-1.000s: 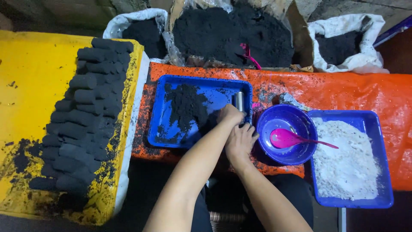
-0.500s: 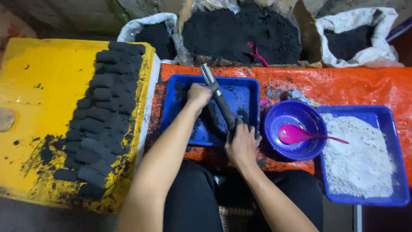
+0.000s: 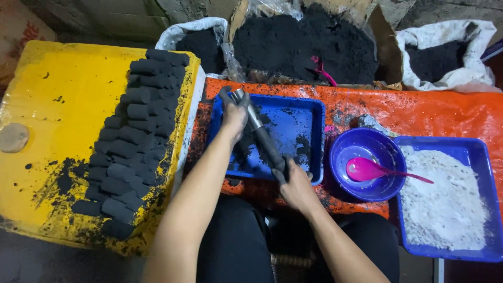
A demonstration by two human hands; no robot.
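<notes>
We hold a metal tube (image 3: pixel 260 135) slantwise over the blue tray (image 3: pixel 309 107), its long axis running from upper left to lower right. Our left hand (image 3: pixel 234 114) is closed around its top end, our right hand (image 3: pixel 296 186) closed on its lower end. Black blocks (image 3: pixel 133 141) lie left; a purple bowl (image 3: pixel 367 144) with a pink spoon (image 3: pixel 367 169) sits right

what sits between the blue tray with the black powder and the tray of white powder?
Head view: a purple bowl holding a pink spoon sits between the blue tray and the white-powder tray, on the orange sheet.
</notes>
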